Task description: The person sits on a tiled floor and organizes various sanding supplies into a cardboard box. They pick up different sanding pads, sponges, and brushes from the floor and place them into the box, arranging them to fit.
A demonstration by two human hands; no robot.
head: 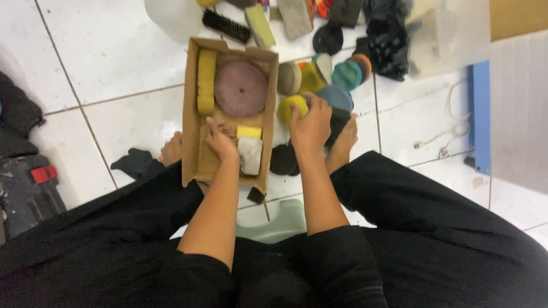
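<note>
A: Left hand (221, 140)?

B: Inside the cardboard box (194, 114), fingers loosely curled, resting on the box floor beside the small yellow sponge (249, 132) and the whitish block (250, 155). Touching or just next to them; can't tell if it grips anything.

A: Right hand (311, 126)?

B: Outside the box, on the floor pile. Closed over the yellow round pad (290, 107), fingers wrapped on its top edge. Pad is on the tiles, just beside the box's right wall, not lifted.

A: What's in the box already?

B: Big brownish disc (241, 89) lying flat at the far end, long yellow foam strip (206, 80) standing along the left wall, plus the two small pieces near the left hand.

A: Outside?

B: Heap of round pads (337, 80), teal, orange, blue, green, black, and a black brush (226, 25) and blocks further up on the white tile floor (114, 51).

A: Progress?

B: I'd judge partway: a few items boxed, most of the pile not yet in.
</note>
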